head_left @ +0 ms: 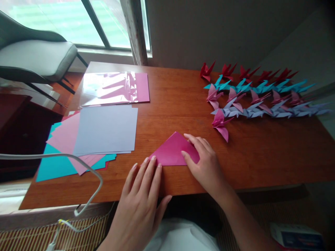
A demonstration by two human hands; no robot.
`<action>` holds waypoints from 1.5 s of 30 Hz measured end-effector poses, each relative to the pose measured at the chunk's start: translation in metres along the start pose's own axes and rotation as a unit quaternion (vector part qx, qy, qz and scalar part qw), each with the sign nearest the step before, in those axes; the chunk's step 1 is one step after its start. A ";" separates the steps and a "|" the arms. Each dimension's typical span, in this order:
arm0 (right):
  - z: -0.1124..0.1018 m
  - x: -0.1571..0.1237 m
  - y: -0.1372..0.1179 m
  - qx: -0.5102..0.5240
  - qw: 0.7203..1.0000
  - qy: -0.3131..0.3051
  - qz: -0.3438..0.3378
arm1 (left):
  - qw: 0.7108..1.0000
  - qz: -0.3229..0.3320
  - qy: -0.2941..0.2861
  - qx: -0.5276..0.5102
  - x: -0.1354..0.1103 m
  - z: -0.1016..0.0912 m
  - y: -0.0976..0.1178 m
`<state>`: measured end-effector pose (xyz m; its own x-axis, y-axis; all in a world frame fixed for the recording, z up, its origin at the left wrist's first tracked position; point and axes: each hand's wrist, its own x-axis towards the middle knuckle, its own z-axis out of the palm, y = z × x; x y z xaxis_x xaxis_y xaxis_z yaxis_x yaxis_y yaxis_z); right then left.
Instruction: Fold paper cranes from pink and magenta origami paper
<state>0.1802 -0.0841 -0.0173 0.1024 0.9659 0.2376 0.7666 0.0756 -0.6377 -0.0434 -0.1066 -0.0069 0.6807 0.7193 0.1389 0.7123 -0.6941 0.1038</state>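
A magenta sheet of origami paper (174, 151), folded into a triangle, lies flat on the table in front of me with its point facing away. My left hand (142, 195) rests at its left corner, fingers stretched out flat and fingertips touching the paper. At the right corner, my right hand (205, 160) grips the paper, thumb on its face and curved fingers along the sloping edge. Part of that corner is hidden under the hand. Beyond the right hand stands a magenta paper crane (220, 123).
Rows of paper cranes in red, turquoise (243, 86), pink and lavender stand at the right. Loose coloured sheets (107, 130) lie at the left, below a clear packet of paper (112, 89). A white cable (89, 167) crosses the table's (172, 97) left front edge.
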 end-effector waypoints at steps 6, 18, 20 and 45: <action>-0.013 -0.002 -0.002 0.154 0.982 -0.030 0.102 | 0.997 -0.011 0.023 -0.067 0.007 -0.003 -0.008; -0.001 -0.016 -0.016 0.521 0.815 -0.022 0.253 | 0.774 -0.216 0.014 -0.595 0.048 -0.011 -0.008; 0.000 -0.017 -0.018 0.533 0.808 -0.040 0.248 | 0.736 -0.242 0.035 -0.631 0.056 -0.007 -0.007; 0.001 -0.016 -0.010 0.444 0.865 0.053 0.229 | 0.599 -0.339 0.052 -0.723 0.078 -0.005 0.000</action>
<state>0.1703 -0.1005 -0.0155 0.3597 0.9204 -0.1531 -0.1540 -0.1032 -0.9827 0.0085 -0.0504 0.0084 0.2496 0.8966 -0.3658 -0.1263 0.4047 0.9057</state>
